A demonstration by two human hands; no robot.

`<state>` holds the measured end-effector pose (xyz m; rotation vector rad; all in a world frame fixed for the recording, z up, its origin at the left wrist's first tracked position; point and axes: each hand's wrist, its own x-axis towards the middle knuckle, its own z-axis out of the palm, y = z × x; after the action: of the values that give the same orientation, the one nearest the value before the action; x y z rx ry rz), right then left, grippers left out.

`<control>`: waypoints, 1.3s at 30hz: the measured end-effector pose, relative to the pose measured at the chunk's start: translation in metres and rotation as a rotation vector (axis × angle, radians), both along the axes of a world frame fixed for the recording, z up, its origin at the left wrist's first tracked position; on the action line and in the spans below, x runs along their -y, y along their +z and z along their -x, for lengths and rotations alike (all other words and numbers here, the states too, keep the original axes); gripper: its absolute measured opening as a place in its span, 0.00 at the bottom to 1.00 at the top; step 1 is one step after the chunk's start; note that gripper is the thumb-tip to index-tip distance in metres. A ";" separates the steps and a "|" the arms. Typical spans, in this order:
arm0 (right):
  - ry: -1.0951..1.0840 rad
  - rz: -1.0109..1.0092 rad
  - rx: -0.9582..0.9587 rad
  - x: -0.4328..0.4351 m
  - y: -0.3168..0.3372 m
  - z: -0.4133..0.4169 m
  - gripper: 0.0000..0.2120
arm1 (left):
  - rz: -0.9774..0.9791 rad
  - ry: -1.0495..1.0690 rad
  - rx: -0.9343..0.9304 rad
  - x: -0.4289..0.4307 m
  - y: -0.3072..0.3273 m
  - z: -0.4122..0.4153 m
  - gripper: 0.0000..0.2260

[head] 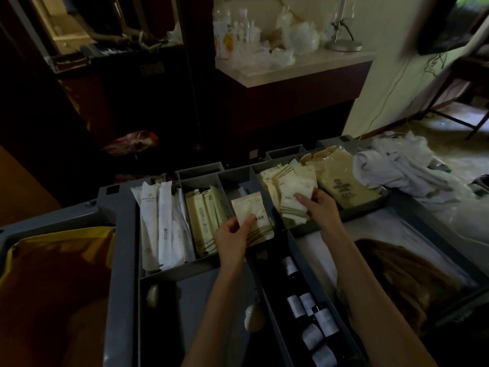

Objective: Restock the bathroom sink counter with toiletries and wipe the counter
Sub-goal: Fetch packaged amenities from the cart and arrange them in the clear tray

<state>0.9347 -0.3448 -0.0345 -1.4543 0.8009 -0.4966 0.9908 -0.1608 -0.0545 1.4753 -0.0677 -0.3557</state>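
Note:
A grey housekeeping cart tray (124, 234) with several compartments fills the lower view. My left hand (232, 237) pinches a cream toiletry packet (248, 210) with striped packets under it, over the middle compartment. My right hand (317, 205) grips a cream packet (293, 197) from the stack in the compartment to the right. White long sachets (158, 221) and cream flat packets (203, 221) fill the left compartments. Dark small bottles (312, 311) with white labels lie in a long slot below.
A tan bagged pack (344, 181) and crumpled white cloth (397, 165) lie at the cart's right end. A yellow-lined bag (53, 260) hangs at left. A marble-topped cabinet (304, 67) with bottles, plastic bags and a lamp stands behind. Brown folded fabric (402, 274) sits at lower right.

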 end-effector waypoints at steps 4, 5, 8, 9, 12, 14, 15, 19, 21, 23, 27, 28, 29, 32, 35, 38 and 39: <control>0.038 -0.111 0.164 -0.010 0.013 0.019 0.10 | 0.022 0.035 -0.004 -0.005 0.003 0.002 0.15; 0.044 -0.108 0.177 -0.013 0.013 0.024 0.09 | 0.043 0.040 -0.012 -0.005 0.005 0.005 0.15; 0.063 -0.093 0.187 -0.021 0.011 0.037 0.06 | 0.123 -0.005 -0.081 0.001 0.014 0.019 0.14; 0.070 -0.091 0.183 -0.023 0.008 0.041 0.08 | 0.142 -0.041 -0.101 0.003 0.016 0.024 0.12; 0.079 -0.080 0.136 -0.032 0.004 0.057 0.16 | 0.132 -0.130 -0.149 0.013 0.017 0.040 0.12; 0.039 -0.067 0.112 -0.036 0.005 0.070 0.17 | 0.134 -0.168 -0.184 0.020 0.020 0.049 0.12; 0.013 -0.053 0.107 -0.037 0.006 0.078 0.17 | 0.136 -0.188 -0.194 0.023 0.022 0.055 0.12; -0.060 -0.040 0.115 -0.048 0.018 0.118 0.14 | 0.128 -0.330 -0.162 0.033 0.025 0.079 0.09; -0.102 -0.108 0.149 -0.053 0.024 0.139 0.11 | 0.100 -0.405 -0.126 0.039 0.027 0.093 0.09; -0.162 -0.084 0.116 -0.057 0.026 0.159 0.09 | 0.087 -0.456 -0.116 0.044 0.028 0.109 0.07; -0.260 -0.040 0.083 -0.068 0.026 0.198 0.10 | 0.121 -0.549 -0.141 0.041 0.028 0.137 0.05; -0.264 -0.051 0.086 -0.073 0.026 0.207 0.11 | 0.134 -0.561 -0.158 0.037 0.028 0.144 0.05; -0.270 -0.061 0.093 -0.080 0.026 0.216 0.11 | 0.143 -0.579 -0.176 0.031 0.029 0.152 0.07; -0.328 -0.031 0.118 -0.103 0.026 0.247 0.10 | 0.164 -0.665 -0.220 0.010 0.032 0.181 0.09; -0.395 0.008 0.092 -0.134 0.025 0.291 0.11 | 0.163 -0.784 -0.230 -0.011 0.032 0.218 0.10; -0.540 0.024 0.122 -0.172 0.021 0.347 0.10 | 0.121 -0.903 -0.249 -0.033 0.030 0.265 0.17; -0.591 0.018 0.133 -0.184 0.020 0.365 0.09 | 0.100 -0.943 -0.245 -0.039 0.030 0.281 0.18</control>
<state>0.5693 -0.1604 -0.0141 -1.1712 1.1208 -1.0364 0.7094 -0.1223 -0.0248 1.2103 -0.5842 -1.2691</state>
